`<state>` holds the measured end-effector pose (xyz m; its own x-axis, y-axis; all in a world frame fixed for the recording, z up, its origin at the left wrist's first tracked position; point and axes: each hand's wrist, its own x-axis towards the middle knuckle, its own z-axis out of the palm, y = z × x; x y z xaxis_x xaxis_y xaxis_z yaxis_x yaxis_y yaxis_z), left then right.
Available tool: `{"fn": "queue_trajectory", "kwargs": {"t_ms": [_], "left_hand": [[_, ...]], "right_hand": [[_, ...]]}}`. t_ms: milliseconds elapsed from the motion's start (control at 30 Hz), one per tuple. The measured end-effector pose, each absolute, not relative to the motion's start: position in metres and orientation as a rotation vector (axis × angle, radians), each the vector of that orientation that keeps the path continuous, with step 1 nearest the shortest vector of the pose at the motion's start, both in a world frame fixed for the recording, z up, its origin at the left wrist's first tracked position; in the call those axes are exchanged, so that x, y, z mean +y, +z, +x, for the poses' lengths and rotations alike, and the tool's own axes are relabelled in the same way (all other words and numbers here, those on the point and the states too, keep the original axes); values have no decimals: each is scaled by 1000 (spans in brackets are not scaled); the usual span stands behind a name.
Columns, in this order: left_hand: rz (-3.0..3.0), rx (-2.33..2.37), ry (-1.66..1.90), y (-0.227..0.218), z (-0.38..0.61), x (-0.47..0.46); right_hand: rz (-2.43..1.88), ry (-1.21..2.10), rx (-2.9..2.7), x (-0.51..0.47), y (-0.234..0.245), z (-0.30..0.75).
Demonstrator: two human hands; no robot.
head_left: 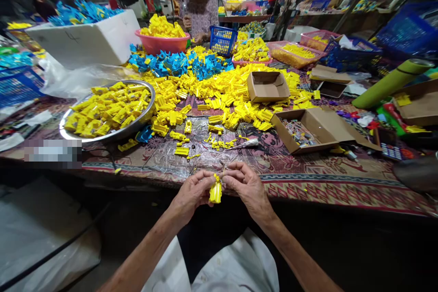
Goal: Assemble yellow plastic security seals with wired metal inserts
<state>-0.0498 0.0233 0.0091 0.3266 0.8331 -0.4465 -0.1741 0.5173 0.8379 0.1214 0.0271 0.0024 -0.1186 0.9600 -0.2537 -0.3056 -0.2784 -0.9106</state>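
Patterned tablecloth [325,187]; steel basin [152,100] heaped with yellow parts [109,110]; hands [194,189] [249,190] gripping yellow piece [215,193].

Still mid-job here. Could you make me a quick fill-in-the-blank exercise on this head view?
1. The left grip holds a small part coloured ____.
2. The round metal basin stands to the person's ____ of both grips.
3. The white box at the back is heaped with pieces that are mostly ____.
4. The open box beyond the right grip is made of ____.

Missing words: yellow; left; blue; cardboard.
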Motion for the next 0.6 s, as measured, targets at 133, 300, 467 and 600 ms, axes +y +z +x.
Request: {"fn": "queue_trajectory", "kwargs": {"t_ms": [133,300,467,600], "left_hand": [[767,1039,747,8,-50,23],[740,1044,735,6,-51,23],[730,1041,727,4,-53,21],[731,1060,730,6,-51,20]], "right_hand": [[-1137,1506,-888,24,2,114],[-1178,1338,-1053,20,-3,110],[-1217,1074,-1308,16,-10,112],[-1214,936,-1438,15,-13,113]]}}
